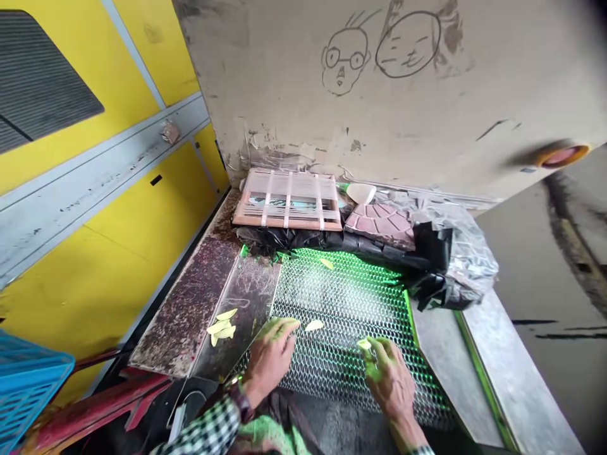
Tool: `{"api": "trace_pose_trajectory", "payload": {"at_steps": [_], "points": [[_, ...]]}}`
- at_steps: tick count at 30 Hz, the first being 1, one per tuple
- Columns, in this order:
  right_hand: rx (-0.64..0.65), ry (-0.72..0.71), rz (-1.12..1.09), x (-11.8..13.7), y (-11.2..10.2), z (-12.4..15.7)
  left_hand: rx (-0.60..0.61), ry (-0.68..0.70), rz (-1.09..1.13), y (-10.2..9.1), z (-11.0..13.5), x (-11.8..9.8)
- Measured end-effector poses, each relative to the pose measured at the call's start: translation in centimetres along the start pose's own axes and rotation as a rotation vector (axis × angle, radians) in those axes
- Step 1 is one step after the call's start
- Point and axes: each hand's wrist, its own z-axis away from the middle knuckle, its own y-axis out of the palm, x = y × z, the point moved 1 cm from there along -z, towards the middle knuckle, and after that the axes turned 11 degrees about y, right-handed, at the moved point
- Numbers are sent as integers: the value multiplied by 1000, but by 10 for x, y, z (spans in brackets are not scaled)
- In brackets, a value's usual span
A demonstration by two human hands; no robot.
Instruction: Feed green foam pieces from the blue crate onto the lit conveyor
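The right hand (389, 379) pinches a pale chip (364, 344) tightly over the wire mesh (332, 373); the left hand (270, 360) rests half-open, empty, near another chip (313, 325). More chips (220, 327) lie apart on a scratched plate (251, 284), apparently set aside.

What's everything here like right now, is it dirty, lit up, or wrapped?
left hand: open, fingers dusted green
right hand: fingers dusted green, pinching a pale yellow chip
wire mesh: glowing green
wooden frame: bound with white straps
black plastic sheet: crumpled
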Motion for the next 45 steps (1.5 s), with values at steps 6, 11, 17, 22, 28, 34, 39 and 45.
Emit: {"api": "trace_pose_trajectory", "payload": {"at_steps": [6,11,17,22,28,34,39,45], "points": [[67,-21,-219,80,3,-4,-170,11,-476,-85,52,61],[344,-275,-376,208,35,-26,-27,-21,-669,-91,82,79],[547,-561,-230,305,71,-55,67,-134,-624,-86,81,85],[500,-629,-201,318,99,-65,9,-68,-495,-95,81,107],[408,-281,-363,268,95,-53,-169,-158,-264,-101,74,118],[441,296,-328,142,66,-38,-260,-250,-103,-110,66,119],[275,308,-274,106,30,-33,-217,-199,-170,-101,42,91],[554,268,-831,157,-3,-18,60,39,-119,-38,3,10]]}}
